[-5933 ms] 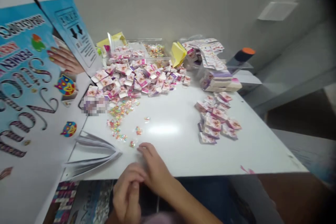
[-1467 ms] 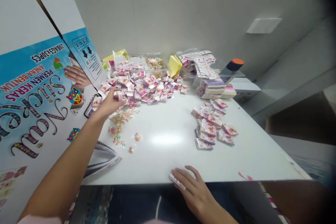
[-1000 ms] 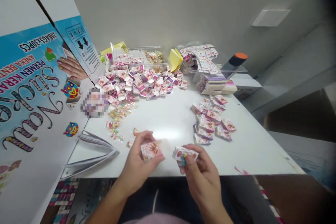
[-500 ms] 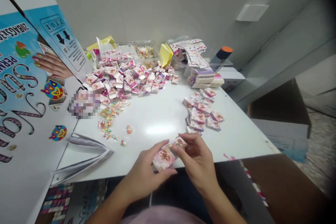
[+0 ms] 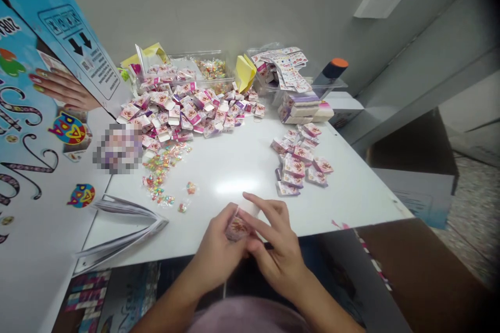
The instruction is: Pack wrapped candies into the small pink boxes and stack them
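Note:
My left hand [image 5: 219, 244] is closed around a small pink-and-white printed cardboard box [image 5: 236, 228], just over the near edge of the table. The fingers of my right hand [image 5: 275, 239] bend over the box's right side and press on it, partly covering it. A white flap or piece of paper [image 5: 253, 209] shows behind those fingers; which one, I cannot tell. Ahead of my hands lie two small clear packets of coloured beads [image 5: 190, 188]. More such packets form a heap [image 5: 162, 171] to the left. Similar boxes [image 5: 294, 165] are gathered to the right.
A large pile of small boxes [image 5: 191, 112] spreads along the back. Behind it are a clear tray of bead packets [image 5: 213, 70] and sticker sheets [image 5: 287, 65]. An orange-topped dark cylinder [image 5: 332, 77] leans at back right. A folded booklet [image 5: 128, 229] stands at left beside a big printed carton [image 5: 47, 114].
The box has turned and moved slightly left and up in my hands. My right fingers have shifted across its face, and a white piece now shows at its upper right.

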### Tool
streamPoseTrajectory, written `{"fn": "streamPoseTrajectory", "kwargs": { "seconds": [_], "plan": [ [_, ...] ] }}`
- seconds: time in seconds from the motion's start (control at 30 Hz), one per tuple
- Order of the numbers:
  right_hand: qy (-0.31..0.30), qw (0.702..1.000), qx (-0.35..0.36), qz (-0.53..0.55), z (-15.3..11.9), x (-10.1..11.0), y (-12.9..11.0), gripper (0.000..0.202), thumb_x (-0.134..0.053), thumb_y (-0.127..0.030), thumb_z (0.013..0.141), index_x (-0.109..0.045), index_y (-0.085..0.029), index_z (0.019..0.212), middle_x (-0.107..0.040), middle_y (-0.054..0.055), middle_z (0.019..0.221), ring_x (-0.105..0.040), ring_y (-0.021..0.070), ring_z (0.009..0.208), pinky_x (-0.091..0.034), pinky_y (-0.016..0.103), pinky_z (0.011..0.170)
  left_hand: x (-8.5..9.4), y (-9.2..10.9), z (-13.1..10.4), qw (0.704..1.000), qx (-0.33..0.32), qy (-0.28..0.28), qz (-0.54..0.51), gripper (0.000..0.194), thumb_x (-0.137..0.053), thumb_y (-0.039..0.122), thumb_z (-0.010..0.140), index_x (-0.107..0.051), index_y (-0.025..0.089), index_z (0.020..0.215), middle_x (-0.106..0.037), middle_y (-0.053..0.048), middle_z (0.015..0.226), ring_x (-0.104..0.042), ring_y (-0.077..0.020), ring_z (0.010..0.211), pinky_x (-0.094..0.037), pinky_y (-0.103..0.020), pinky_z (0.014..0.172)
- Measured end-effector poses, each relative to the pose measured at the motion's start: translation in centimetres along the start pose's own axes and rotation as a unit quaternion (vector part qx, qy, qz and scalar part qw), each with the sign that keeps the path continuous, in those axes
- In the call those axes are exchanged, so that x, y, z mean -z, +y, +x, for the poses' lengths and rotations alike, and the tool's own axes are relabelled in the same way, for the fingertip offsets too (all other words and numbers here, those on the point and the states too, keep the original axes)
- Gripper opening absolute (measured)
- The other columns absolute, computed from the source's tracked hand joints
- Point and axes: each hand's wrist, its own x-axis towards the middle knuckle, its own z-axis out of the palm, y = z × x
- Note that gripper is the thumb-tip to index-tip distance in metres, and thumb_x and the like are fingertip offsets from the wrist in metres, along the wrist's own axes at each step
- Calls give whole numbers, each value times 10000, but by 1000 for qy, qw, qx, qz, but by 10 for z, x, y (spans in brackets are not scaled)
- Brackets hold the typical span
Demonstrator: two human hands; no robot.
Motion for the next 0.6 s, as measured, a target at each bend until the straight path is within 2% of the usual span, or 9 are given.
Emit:
{"fn": "streamPoseTrajectory", "kwargs": {
  "seconds": [0.07, 0.13, 0.2, 0.27, 0.3, 0.37, 0.47, 0.6],
  "plan": [
    [-41, 999, 3, 23, -2, 2, -1, 402, -538, -211, 966, -550, -276, 1362, -457, 130, 1485, -480, 286, 1139, -452, 534, 940, 1, -3, 0, 1000, 8, -9, -18, 225, -690, 302, 833, -510, 168, 807, -496, 55, 683, -444, -78, 618, -386, -189, 582],
    [-54, 997, -19, 52, -3, 2, -1, 416, -510, -116, 957, -561, -288, 1333, -498, 115, 1442, -504, 262, 1139, -462, 501, 945, 3, -4, 0, 999, 17, -29, -31, 217, -683, 324, 846, -547, 155, 821, -516, 39, 682, -453, -81, 619, -396, -195, 589],
    [-16, 997, -30, 63, -3, 2, 0, 433, -498, -37, 932, -572, -273, 1287, -549, 117, 1356, -534, 244, 1111, -479, 461, 917, 5, -4, 0, 997, 8, -60, -57, 225, -688, 349, 846, -600, 153, 910, -544, 20, 724, -472, -89, 638, -418, -206, 606],
    [25, 997, -24, 62, -2, 2, 0, 392, -523, -8, 906, -597, -252, 1204, -587, 112, 1261, -557, 232, 1055, -491, 426, 870, 7, -5, 0, 988, -12, -100, -113, 321, -689, 426, 835, -640, 155, 1000, -579, -12, 800, -506, -114, 684, -450, -230, 623],
    [26, 998, -18, 59, 0, 3, 0, 356, -538, -6, 898, -610, -246, 1151, -603, 104, 1222, -562, 227, 1026, -491, 416, 852, 8, -6, 1, 983, -18, -112, -143, 373, -667, 480, 838, -658, 151, 1015, -595, -31, 832, -522, -130, 709, -465, -244, 630],
    [-15, 999, -11, 45, 3, 7, 0, 286, -567, -23, 893, -619, -233, 1080, -622, 98, 1193, -552, 231, 1015, -481, 420, 852, 9, -9, 2, 978, -11, -105, -180, 440, -581, 553, 875, -690, 135, 958, -618, -58, 840, -546, -152, 736, -481, -263, 642],
    [-92, 996, 1, 15, 6, 12, 0, 254, -562, -43, 903, -596, -217, 1086, -613, 114, 1247, -521, 256, 1066, -454, 459, 887, 7, -16, 3, 984, 16, -74, -164, 498, -469, 552, 939, -700, 115, 881, -637, -77, 807, -561, -157, 718, -480, -262, 616],
    [-76, 997, 23, -23, 3, 10, 2, 294, -478, 10, 916, -580, -210, 1082, -581, 127, 1309, -531, 241, 1012, -437, 471, 865, 2, -24, 2, 990, 7, -56, -126, 495, -452, 551, 950, -682, 112, 929, -633, -71, 800, -557, -148, 666, -482, -261, 573]
  ]
}}
